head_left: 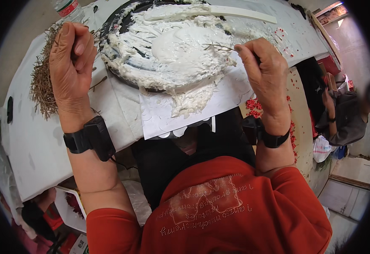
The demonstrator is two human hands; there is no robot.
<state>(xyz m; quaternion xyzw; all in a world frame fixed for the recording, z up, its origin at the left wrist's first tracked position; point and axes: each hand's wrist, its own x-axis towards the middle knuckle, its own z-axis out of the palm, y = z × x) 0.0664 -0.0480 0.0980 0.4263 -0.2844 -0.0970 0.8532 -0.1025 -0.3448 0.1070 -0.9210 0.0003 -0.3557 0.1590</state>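
Observation:
My right hand (265, 67) pinches a thin brown twig (218, 47) between thumb and fingers. The twig's far end reaches over the thick white paste (180, 46), which is spread on a round black tray (105, 31). My left hand (71, 63) is raised at the tray's left with its fingers curled in. Whatever lies inside those fingers is hidden. Beside and behind it is a heap of dry brown twigs (43, 84). A few twig ends show past the left hand's right edge.
Paste hangs over the tray's near rim onto a white sheet (155, 120). A pale flat strip (244, 13) lies across the far rim. Small red beads (254, 106) are scattered at right. A bottle (68, 9) stands far left. Another person (347, 114) is at far right.

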